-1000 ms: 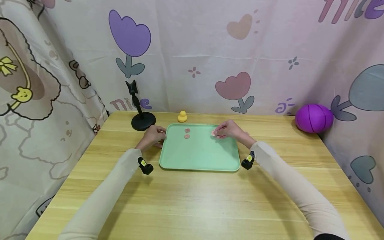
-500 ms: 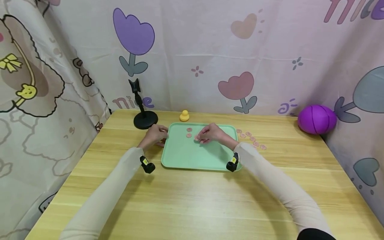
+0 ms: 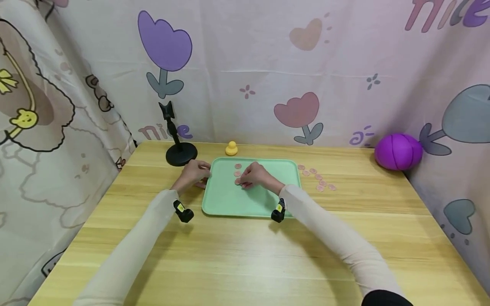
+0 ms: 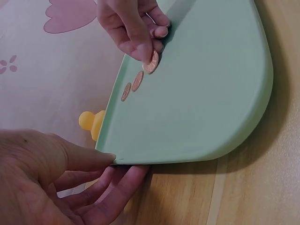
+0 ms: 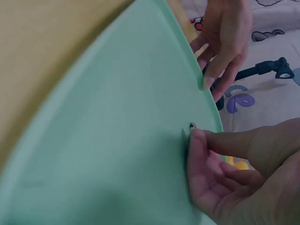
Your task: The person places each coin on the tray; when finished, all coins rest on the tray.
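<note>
On the wooden table lies a pale green tray (image 3: 223, 202). My left hand (image 3: 192, 173) grips its left rim, thumb on top and fingers against the outer side, as the left wrist view shows. Thumb and fingers of my right hand (image 3: 255, 175) pinch a copper-coloured coin (image 4: 152, 64), low over the tray's surface. Two similar coins lie flat in the tray, a nearer coin (image 4: 137, 81) and a farther coin (image 4: 125, 92), in line with the pinched one. In the right wrist view only the pinched coin's edge (image 5: 192, 125) shows past the fingertips.
Several more copper-coloured coins (image 3: 319, 177) lie scattered on the table (image 3: 245, 259) just right of the tray. Behind the tray sits a yellow rubber duck (image 3: 231, 148). A black stand (image 3: 181, 154) is at the back left, a purple ball (image 3: 398, 151) at the back right.
My right hand has carried the coin leftward across the tray and down to just in front of the two lying coins. The left hand has stayed on the rim.
</note>
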`<state>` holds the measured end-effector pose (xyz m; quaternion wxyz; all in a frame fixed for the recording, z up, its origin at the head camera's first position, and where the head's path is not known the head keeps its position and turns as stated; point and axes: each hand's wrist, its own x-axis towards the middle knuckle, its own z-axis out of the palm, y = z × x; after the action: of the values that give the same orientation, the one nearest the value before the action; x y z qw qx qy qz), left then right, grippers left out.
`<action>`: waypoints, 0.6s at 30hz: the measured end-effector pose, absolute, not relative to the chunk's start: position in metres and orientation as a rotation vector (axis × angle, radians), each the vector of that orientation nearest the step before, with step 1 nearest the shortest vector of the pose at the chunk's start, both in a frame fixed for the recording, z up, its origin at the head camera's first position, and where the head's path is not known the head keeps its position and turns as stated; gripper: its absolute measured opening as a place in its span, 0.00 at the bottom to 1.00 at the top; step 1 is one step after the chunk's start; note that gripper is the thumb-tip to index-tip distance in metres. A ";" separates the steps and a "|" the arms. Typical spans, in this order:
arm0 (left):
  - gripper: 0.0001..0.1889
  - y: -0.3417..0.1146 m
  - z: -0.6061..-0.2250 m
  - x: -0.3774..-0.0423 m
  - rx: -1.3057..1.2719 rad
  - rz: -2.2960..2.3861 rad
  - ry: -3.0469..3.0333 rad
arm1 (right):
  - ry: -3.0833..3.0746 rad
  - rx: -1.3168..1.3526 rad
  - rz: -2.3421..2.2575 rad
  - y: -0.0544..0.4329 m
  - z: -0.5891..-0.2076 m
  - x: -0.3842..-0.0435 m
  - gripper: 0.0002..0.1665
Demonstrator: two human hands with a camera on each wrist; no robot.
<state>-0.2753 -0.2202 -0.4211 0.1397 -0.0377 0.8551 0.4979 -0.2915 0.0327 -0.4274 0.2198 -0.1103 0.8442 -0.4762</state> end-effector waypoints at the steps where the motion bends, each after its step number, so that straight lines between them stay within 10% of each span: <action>1: 0.22 -0.221 -0.421 -0.275 -0.106 1.440 2.471 | 2.358 -0.327 -1.286 0.031 -0.427 -0.291 0.13; 18: 0.24 -0.217 -0.417 -0.275 -0.094 1.370 2.511 | 2.448 -0.396 -1.167 0.026 -0.424 -0.287 0.19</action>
<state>-0.2745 -0.2170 -0.4173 0.1391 -0.0325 0.8688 0.4740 -0.2865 0.0259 -0.4243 0.1993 -0.1414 0.8753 -0.4173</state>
